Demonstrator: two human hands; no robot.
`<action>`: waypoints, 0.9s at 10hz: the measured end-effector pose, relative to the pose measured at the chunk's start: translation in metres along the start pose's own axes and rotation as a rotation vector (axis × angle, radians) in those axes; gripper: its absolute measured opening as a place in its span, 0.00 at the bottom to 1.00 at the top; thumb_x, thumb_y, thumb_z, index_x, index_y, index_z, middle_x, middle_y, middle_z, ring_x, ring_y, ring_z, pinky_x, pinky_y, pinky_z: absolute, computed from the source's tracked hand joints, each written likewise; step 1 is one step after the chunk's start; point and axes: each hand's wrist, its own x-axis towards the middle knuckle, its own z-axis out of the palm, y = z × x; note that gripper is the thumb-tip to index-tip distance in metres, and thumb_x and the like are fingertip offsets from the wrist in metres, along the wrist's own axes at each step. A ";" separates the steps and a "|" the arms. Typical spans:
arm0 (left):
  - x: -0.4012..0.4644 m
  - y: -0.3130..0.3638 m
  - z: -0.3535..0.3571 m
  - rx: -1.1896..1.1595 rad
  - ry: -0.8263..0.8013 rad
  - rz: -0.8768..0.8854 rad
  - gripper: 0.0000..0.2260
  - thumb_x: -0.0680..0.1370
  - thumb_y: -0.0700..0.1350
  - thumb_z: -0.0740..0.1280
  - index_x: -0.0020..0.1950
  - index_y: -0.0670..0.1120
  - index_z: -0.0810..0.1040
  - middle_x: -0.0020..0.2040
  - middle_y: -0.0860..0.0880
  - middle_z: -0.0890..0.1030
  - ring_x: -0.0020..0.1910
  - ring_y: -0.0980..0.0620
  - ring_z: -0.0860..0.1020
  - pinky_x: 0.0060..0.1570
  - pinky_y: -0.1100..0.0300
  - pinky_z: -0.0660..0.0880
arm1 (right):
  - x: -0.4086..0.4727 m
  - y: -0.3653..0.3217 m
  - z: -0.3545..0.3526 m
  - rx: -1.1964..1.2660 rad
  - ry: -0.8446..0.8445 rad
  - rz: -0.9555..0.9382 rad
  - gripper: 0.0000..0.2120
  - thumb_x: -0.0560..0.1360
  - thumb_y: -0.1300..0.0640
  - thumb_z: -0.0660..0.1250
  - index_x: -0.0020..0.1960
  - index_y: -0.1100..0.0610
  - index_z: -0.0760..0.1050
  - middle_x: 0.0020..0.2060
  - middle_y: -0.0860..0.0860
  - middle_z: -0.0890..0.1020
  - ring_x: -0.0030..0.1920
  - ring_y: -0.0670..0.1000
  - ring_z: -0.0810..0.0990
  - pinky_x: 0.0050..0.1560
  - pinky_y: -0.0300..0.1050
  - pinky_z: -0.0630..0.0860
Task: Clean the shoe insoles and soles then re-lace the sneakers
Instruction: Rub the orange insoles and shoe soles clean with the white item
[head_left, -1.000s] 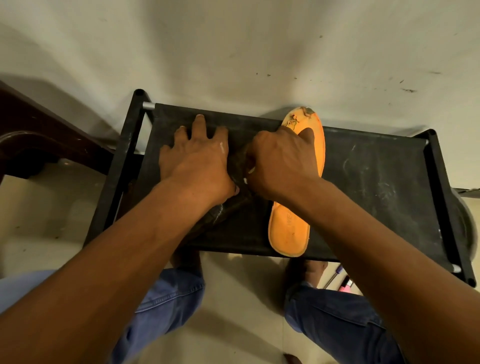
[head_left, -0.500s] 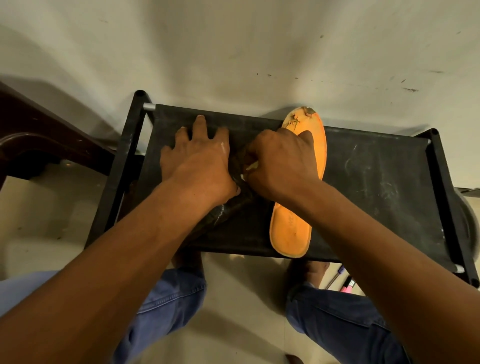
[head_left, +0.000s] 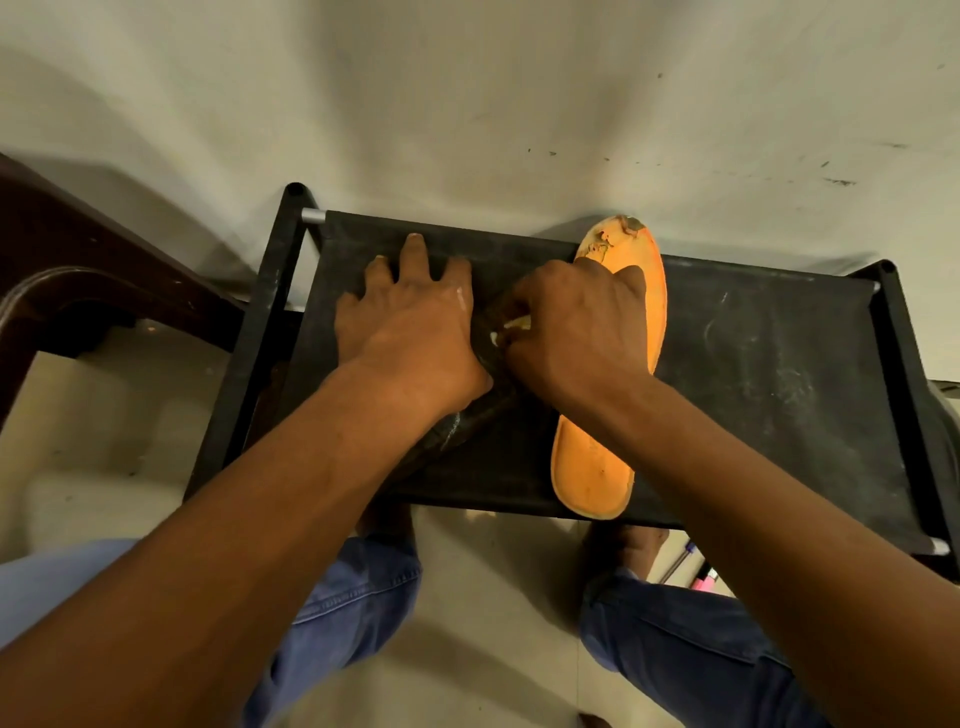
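— So, what is lying on the black rack?
— An orange insole, with its top end peeling. A dark insole is lying beside it.
— What are the hands doing?
— The left hand is pressing flat on the dark one. The right hand is curling around something small and pale.

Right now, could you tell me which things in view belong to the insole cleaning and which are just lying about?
In the job:
- orange insole on the black rack
- dark insole under the left hand
- small pale tool pinched in the right hand

Lying about:
- pink and blue items on the floor
- dark wooden furniture at left
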 end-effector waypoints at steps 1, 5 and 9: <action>-0.001 -0.001 0.000 -0.004 -0.004 0.005 0.49 0.68 0.62 0.77 0.81 0.56 0.52 0.83 0.45 0.46 0.80 0.36 0.50 0.73 0.35 0.59 | 0.002 0.000 -0.002 0.020 -0.032 0.018 0.12 0.76 0.44 0.67 0.55 0.49 0.82 0.46 0.49 0.82 0.51 0.53 0.78 0.56 0.53 0.65; 0.000 -0.001 -0.001 -0.001 -0.018 0.000 0.50 0.69 0.61 0.77 0.82 0.56 0.51 0.83 0.45 0.46 0.80 0.36 0.49 0.73 0.34 0.59 | 0.000 -0.001 -0.003 0.032 -0.048 0.011 0.12 0.77 0.43 0.66 0.54 0.48 0.82 0.46 0.48 0.82 0.50 0.52 0.77 0.55 0.52 0.64; -0.012 0.005 -0.008 0.064 -0.010 0.075 0.47 0.64 0.68 0.77 0.76 0.53 0.62 0.72 0.44 0.63 0.71 0.39 0.64 0.64 0.41 0.71 | 0.014 0.018 -0.020 0.222 -0.118 0.150 0.04 0.70 0.53 0.73 0.45 0.51 0.83 0.39 0.47 0.83 0.44 0.50 0.81 0.53 0.58 0.81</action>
